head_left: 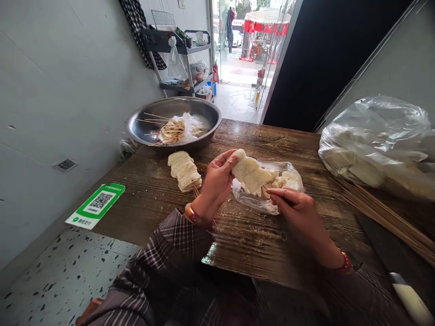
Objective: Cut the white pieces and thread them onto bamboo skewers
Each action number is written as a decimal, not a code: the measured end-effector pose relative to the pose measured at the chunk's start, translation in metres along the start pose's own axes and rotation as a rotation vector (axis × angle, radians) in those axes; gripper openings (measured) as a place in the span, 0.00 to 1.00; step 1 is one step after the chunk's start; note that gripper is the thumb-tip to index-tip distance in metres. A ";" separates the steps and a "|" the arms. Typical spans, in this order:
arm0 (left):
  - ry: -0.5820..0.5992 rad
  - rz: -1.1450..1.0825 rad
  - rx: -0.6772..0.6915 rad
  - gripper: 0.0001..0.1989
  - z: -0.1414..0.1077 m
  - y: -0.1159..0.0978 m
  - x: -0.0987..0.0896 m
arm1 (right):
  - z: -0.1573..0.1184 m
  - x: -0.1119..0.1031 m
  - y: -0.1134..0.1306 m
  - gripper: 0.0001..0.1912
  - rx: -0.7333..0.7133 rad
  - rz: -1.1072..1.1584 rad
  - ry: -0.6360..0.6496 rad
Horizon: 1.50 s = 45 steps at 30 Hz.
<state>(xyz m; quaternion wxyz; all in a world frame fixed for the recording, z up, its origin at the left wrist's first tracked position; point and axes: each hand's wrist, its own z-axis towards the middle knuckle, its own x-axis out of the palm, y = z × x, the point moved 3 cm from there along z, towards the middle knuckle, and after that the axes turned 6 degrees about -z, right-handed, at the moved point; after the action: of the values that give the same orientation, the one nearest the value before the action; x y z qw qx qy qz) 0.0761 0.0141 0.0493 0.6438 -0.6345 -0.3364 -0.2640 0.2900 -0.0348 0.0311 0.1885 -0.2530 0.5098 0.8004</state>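
Pale, flat food slices (252, 172) sit overlapped on a thin wooden skewer above the table. My left hand (219, 179) is closed around the far end of these slices, thumb on top. With its fingers pinched, my right hand (295, 203) grips the bare near end of the skewer. Just beneath and behind lies a clear plastic bag (272, 206) holding more pale pieces. Left of my left hand, a stack of skewered slices (184, 171) rests on the table, its sticks pointing toward me.
A steel basin (212, 118) with skewered slices and a bag stands at the back left. On the right are a large plastic bag (377, 131), a bundle of skewers (387, 210) and a knife (409, 296). A green QR card (98, 203) lies at the left table edge.
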 end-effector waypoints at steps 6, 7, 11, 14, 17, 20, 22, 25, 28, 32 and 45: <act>-0.015 0.018 -0.015 0.16 -0.003 0.008 0.000 | -0.002 0.002 0.001 0.12 -0.061 -0.040 -0.056; -0.014 0.018 -0.023 0.16 -0.004 0.010 0.000 | -0.002 0.003 0.001 0.12 -0.070 -0.047 -0.060; -0.007 0.012 -0.036 0.19 -0.007 0.013 0.001 | -0.003 0.004 0.001 0.12 -0.081 -0.056 -0.069; -0.014 0.006 -0.037 0.19 -0.009 0.014 0.001 | -0.004 0.004 0.000 0.12 -0.060 -0.048 -0.078; -0.002 -0.012 -0.066 0.20 -0.010 0.016 0.001 | -0.004 0.004 -0.001 0.12 -0.012 -0.040 -0.086; 0.018 -0.008 -0.075 0.20 -0.009 0.017 0.000 | -0.005 0.003 -0.003 0.12 0.034 -0.029 -0.067; 0.040 0.004 -0.081 0.21 -0.010 0.018 0.000 | -0.005 0.002 -0.004 0.12 0.060 -0.031 -0.068; 0.070 0.006 -0.092 0.28 -0.011 0.020 0.000 | -0.006 -0.003 -0.007 0.11 0.120 -0.037 -0.104; 0.078 0.008 -0.102 0.35 -0.010 0.021 -0.001 | -0.009 -0.009 -0.011 0.12 0.215 -0.008 -0.168; 0.102 0.085 -0.036 0.32 -0.010 0.018 -0.001 | -0.016 -0.013 -0.012 0.16 0.381 0.070 -0.285; -0.069 0.259 0.526 0.12 -0.042 -0.084 -0.015 | 0.010 0.026 0.049 0.22 0.283 0.252 -0.010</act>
<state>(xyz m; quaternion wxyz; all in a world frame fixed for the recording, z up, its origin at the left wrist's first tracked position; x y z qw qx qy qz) 0.0065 -0.0338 0.0927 0.8028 -0.4920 -0.3312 -0.0617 0.2401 -0.0449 0.0543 0.1229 -0.1542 0.6442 0.7390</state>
